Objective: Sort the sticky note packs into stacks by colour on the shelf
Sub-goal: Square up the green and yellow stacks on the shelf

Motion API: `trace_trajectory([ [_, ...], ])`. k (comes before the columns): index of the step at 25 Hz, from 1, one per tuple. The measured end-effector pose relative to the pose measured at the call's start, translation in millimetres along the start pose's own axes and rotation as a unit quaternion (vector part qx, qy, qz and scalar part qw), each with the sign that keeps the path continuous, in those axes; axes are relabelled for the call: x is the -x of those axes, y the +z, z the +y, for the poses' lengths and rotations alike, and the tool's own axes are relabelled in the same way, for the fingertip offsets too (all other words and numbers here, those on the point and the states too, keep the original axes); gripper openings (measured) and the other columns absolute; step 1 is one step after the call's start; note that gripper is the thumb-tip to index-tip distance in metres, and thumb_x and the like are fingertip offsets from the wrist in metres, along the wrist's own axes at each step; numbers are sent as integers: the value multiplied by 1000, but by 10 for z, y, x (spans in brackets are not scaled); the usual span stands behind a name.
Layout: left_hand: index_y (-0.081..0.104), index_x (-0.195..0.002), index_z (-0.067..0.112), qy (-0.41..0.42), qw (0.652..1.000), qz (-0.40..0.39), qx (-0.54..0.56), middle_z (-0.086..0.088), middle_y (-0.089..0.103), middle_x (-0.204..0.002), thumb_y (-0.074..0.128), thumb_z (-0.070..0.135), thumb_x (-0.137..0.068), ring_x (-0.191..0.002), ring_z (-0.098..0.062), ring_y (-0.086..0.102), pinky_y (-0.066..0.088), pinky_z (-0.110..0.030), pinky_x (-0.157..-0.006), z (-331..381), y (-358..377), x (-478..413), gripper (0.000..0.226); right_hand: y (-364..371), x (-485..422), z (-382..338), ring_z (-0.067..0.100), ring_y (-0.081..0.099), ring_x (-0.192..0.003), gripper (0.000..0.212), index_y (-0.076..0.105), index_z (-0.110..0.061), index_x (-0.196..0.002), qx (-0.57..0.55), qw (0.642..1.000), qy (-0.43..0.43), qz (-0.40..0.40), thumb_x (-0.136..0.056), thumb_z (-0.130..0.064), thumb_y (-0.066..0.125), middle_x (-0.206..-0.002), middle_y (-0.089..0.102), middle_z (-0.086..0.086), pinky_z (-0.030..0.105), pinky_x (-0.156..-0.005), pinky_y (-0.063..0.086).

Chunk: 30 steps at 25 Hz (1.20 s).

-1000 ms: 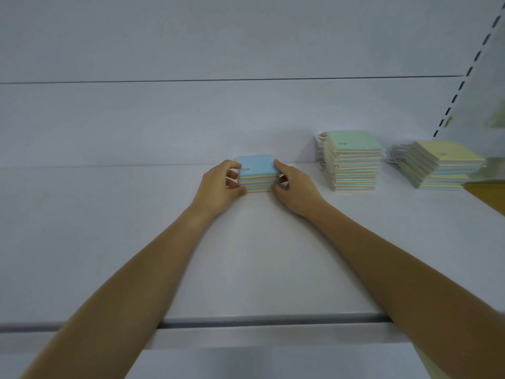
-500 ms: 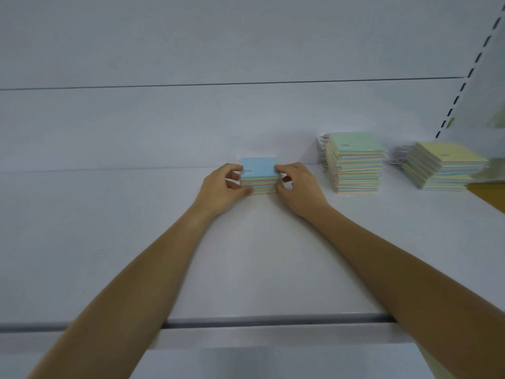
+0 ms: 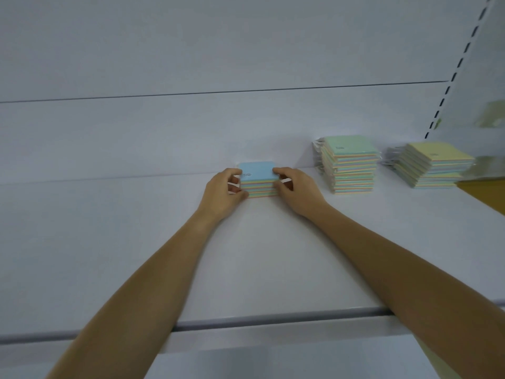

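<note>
A short stack of blue-topped sticky note packs stands near the back of the white shelf. My left hand grips its left side with curled fingers, thumb at the lower front corner. My right hand grips the right side, with fingertips on the top pack's right edge. To the right stands a taller stack of green-topped packs. Further right is a leaning stack of yellow-topped packs.
The shelf's grey front lip runs across the bottom under both forearms. A slotted upright rises at the far right. A brown surface shows at the right edge, beside the yellow stack.
Both hands stay on the blue stack. The right fingers have shifted up onto the top pack's edge, and the stack looks squared up.
</note>
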<state>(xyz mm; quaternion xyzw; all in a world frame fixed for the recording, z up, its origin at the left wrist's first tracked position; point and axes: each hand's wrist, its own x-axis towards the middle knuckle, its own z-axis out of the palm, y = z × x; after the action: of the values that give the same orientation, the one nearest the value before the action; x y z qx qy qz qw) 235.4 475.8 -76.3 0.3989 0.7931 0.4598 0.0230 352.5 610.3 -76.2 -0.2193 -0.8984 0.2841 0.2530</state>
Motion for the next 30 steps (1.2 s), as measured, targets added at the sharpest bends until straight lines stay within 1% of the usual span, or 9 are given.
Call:
trace_trajectory([
  [4,47,-128,10,3,1000,3,-17,-15,54,-120,69,11,-77,-85,-16,54,41,-10,-65,30,-14,25,55,-28,87,-69,26,56,-112,39,49,-13,-129,32,995,-33,83,-90,-17,51,-127,51,11,33,-93,44],
  [9,50,-125,10,85,988,124,-35,-16,49,-121,64,13,-81,-91,-13,49,35,-12,-76,213,-53,54,46,-344,37,-175,27,60,-102,36,60,-10,-115,39,968,-143,202,-84,-20,44,-114,60,12,28,-86,44],
  [13,52,-124,8,150,983,94,-44,-17,52,-120,56,9,-86,-91,-14,54,39,-8,-74,654,188,23,38,-895,-23,110,26,59,-102,33,60,-7,-114,29,966,-155,205,-84,-12,49,-112,59,14,13,-83,34],
  [15,54,-122,7,131,989,67,-19,-16,56,-118,56,10,-87,-89,-16,57,39,-3,-72,881,409,-45,35,-1080,14,350,28,56,-107,34,59,-7,-116,43,968,-132,211,-83,-12,50,-115,58,16,15,-86,33],
  [17,54,-121,6,88,993,72,13,-15,60,-118,57,13,-87,-92,-21,60,38,-9,-76,1166,800,-129,35,-1289,69,700,30,51,-114,37,56,-6,-120,37,975,-84,203,-84,-15,50,-121,54,17,23,-96,33],
  [20,51,-123,7,3,995,85,60,-11,59,-121,57,14,-86,-94,-17,56,38,-17,-79,1380,1188,-232,38,-1299,94,966,23,53,-106,39,51,-5,-125,-67,983,-10,168,-87,-16,56,-122,55,17,32,-98,41],
  [23,53,-118,3,-28,984,137,109,-13,60,-120,52,8,-84,-103,-22,59,42,-22,-82,1444,1494,-262,34,-1263,111,1076,11,52,-95,38,51,-5,-125,-203,973,30,110,-89,-15,57,-112,60,9,21,-88,43],
  [27,55,-117,4,10,980,155,128,-13,58,-120,60,10,-83,-100,-15,55,44,-4,-74,1312,1581,-223,35,-1234,60,1122,12,54,-98,37,52,-5,-126,-269,957,40,103,-90,-12,54,-121,61,12,29,-95,45],
  [30,56,-117,4,34,982,152,106,-12,56,-119,66,15,-82,-99,-13,55,46,-5,-74,1241,1542,-219,38,-1197,22,1142,15,58,-97,34,56,-7,-124,-257,960,28,110,-91,-10,50,-123,61,14,19,-86,46],
])
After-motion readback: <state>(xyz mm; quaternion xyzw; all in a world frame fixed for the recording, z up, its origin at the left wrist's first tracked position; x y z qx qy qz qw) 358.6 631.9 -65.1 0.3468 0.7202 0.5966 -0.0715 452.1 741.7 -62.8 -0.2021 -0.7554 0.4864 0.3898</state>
